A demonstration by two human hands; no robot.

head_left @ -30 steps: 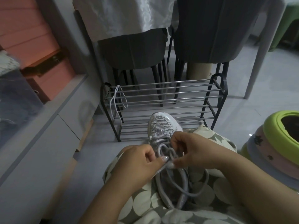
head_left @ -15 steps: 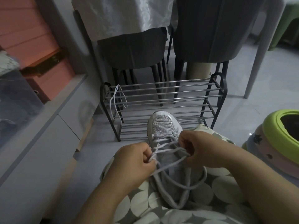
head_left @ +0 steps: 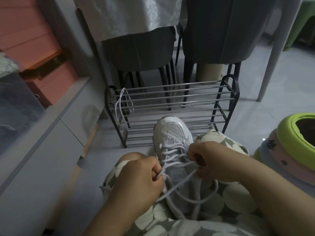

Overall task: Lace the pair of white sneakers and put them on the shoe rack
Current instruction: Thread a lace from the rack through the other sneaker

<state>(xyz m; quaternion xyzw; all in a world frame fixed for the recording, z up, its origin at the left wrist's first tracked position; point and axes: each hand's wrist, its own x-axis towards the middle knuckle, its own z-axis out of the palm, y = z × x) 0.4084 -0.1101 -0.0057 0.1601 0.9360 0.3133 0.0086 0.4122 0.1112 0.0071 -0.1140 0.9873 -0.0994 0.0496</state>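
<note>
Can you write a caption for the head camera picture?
Both hands pull lace on sneaker before rack.

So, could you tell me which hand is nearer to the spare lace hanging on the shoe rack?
Left. The left hand sits below the spare lace, on its side; the right hand is across the sneaker, further right.

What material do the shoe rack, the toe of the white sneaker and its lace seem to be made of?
Low two-tier shoe rack: probably metal, with shiny silver bars in a dark, matte frame.
White sneaker toe: woven mesh with glittery strips, edged in glossy, likely synthetic leather.
Thick pale lace: braided textile cord, matte; the twisted weave shows.
</note>
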